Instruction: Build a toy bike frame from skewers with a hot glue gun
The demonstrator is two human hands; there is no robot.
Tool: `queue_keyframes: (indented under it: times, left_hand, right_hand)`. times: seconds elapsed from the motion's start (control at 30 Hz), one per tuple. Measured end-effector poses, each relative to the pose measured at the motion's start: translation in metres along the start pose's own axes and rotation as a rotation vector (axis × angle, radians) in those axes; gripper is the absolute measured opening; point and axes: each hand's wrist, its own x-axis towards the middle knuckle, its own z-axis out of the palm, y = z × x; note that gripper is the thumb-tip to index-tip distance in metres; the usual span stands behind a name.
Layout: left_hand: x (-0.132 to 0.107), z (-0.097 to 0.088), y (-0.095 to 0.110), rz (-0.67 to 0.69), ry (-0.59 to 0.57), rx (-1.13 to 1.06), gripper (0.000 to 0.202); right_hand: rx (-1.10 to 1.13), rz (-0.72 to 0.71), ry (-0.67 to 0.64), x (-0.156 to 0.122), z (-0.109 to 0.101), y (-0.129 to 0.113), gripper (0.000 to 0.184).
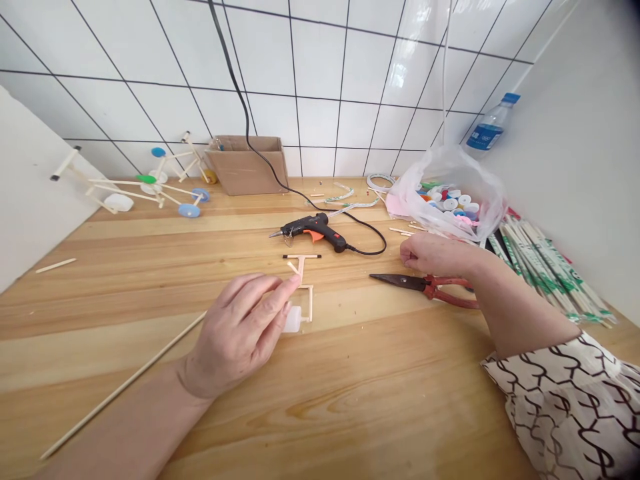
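My left hand (245,317) is closed over a small frame of glued wooden sticks (311,303) on the table. The frame has a T-shaped end with black tips and a white bottle cap (293,320) at its near side; my fingers hide part of it. My right hand (435,253) is curled down at the tabletop near some short stick pieces (400,231). Whatever it may grip is hidden. Just below that hand lie red-handled pliers (425,285), jaws pointing left. A black glue gun (315,229) rests beyond the frame.
Finished stick models with cap wheels (150,187) stand at the left back beside a cardboard box (250,163). On the right are a plastic bag of bottle caps (450,200), wrapped chopsticks (545,267) and a water bottle (487,130). A long stick (125,383) lies near my left forearm.
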Motion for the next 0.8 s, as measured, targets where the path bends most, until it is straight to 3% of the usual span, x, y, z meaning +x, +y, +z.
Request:
queue_keyframes:
  times: [0.37,0.6,0.8]
  left_hand:
    - [0.0,0.0,0.0,-0.004,-0.006,0.002,0.049]
    - [0.001,-0.001,0.001,-0.004,0.0,0.015,0.049]
    - [0.0,-0.002,0.001,-0.01,0.003,0.013,0.051]
  right_hand:
    - [0.041,-0.05,-0.082,0.001,0.001,0.028,0.011]
    - [0.049,0.051,-0.135,-0.001,0.001,0.015,0.008]
    - [0.049,0.004,-0.117,-0.006,-0.003,0.008,0.007]
